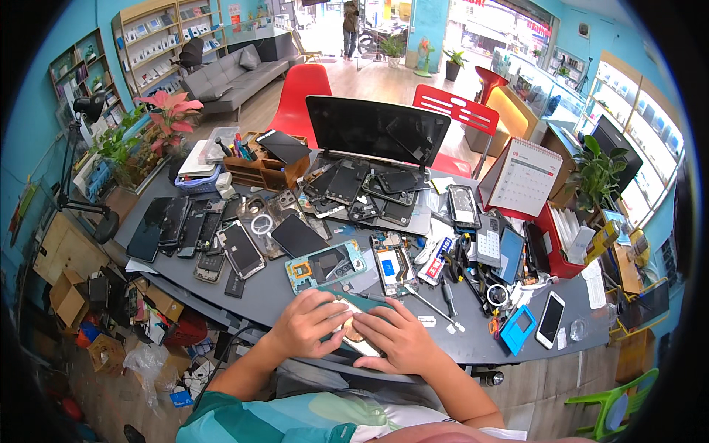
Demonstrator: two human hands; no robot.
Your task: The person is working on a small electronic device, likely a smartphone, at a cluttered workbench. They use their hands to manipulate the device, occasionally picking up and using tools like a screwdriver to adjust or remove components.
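At the desk's front edge my left hand (310,325) has its fingers curled over the left end of a pale, gold-toned device (356,336), apparently a phone, and holds it. My right hand (391,340) grips the same device from the right, fingers laid across it and thumb along its lower side. Much of the device is hidden under my fingers. Just beyond my hands lie an opened teal phone frame (303,269), an opened phone with a blue patch (388,269) and a dark green mat (369,299).
The grey desk (185,288) holds a laptop (377,129) piled with phone parts (347,184), several phones, tools (487,280), a blue tray (517,328), a white phone (549,319) and a calendar (521,177). Cluttered boxes (74,295) stand at lower left. A person (349,29) stands at the doorway.
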